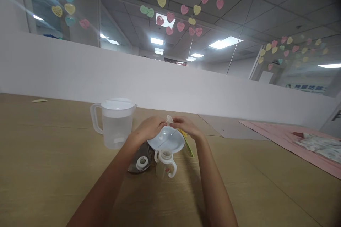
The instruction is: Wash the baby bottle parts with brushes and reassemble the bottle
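Head view, as I see it remotely: the translucent bottle teat (pixel 169 119) lies between the hands, above the far rim of the white bowl (pixel 174 143), long axis near upright, flange uppermost. The left hand (pixel 151 127) pinches its lower part; the right hand (pixel 185 126) is loosely curved beside it, contact I cannot tell. The two-handled bottle (pixel 163 169) stands on the bowl's near side.
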`<state>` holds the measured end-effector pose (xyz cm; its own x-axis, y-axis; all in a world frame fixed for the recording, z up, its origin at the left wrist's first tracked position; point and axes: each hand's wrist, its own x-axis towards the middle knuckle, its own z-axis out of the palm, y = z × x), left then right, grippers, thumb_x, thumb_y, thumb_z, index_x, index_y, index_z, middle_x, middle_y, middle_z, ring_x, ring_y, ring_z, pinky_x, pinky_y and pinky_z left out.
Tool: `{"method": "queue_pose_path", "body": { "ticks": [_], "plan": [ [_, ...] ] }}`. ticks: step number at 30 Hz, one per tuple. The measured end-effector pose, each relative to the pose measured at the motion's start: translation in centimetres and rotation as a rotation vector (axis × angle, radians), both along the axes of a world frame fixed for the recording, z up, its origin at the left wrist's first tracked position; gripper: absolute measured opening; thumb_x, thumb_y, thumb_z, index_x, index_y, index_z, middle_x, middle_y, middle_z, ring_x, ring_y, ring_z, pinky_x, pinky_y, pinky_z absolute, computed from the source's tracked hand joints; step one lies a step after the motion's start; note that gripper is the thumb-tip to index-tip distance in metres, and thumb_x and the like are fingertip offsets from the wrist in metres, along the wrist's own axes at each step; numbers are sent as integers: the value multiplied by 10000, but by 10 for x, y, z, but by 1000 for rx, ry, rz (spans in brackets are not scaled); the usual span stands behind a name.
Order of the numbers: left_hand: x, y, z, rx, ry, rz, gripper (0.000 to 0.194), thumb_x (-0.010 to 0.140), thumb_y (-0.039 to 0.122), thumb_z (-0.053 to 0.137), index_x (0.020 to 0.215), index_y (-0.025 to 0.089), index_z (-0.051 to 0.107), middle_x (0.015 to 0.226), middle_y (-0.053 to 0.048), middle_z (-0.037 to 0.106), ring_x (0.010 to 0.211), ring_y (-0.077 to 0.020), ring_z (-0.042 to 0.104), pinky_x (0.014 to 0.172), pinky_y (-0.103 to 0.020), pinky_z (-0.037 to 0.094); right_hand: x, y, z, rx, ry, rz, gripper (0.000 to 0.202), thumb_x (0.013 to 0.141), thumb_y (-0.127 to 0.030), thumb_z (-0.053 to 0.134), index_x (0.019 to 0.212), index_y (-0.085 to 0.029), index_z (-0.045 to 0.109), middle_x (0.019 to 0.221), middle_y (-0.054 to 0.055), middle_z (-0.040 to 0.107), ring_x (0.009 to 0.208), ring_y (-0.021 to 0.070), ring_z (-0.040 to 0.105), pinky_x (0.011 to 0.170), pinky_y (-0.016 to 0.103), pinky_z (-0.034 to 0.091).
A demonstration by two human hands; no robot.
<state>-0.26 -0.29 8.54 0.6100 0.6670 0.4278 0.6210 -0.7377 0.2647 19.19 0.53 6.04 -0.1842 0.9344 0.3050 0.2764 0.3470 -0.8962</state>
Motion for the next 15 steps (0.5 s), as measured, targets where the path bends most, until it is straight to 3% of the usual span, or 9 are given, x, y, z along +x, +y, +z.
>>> {"method": "queue_pose_path", "body": {
  "ticks": [2, 5, 11, 15],
  "plan": [
    [1, -3, 1, -4, -7, -4, 294, 850, 259, 336, 764, 178, 605, 779, -54, 647, 724, -184, 576, 617, -246, 383, -14, -14, 14, 97, 51, 116, 296, 621, -321, 682, 880, -178, 672, 915, 38, 665, 905, 177, 586, 806, 294, 444],
    [2, -7, 3, 4, -33, -27, 309, 853, 239, 301, 751, 181, 588, 763, -45, 645, 679, -175, 576, 581, -242, 367, -25, -20, 19, 123, 142, 115, 307, 599, -346, 703, 849, -169, 680, 844, 36, 674, 824, 167, 601, 785, 300, 451],
    [1, -5, 2, 15, 6, 7, 371, 869, 348, 298, 798, 183, 622, 838, -66, 670, 733, -195, 595, 583, -244, 375, -17, -1, 3, 4, 245, 100, 333, 537, -317, 747, 820, -152, 683, 826, 49, 677, 789, 164, 604, 757, 290, 460],
    [-12, -3, 4, -85, 128, 122, 343, 826, 373, 402, 1043, 195, 599, 932, -79, 678, 790, -199, 609, 619, -242, 400, -4, 5, -6, -58, 225, 80, 367, 548, -296, 741, 877, -150, 672, 893, 65, 675, 822, 159, 607, 757, 277, 463]
  ]
}}
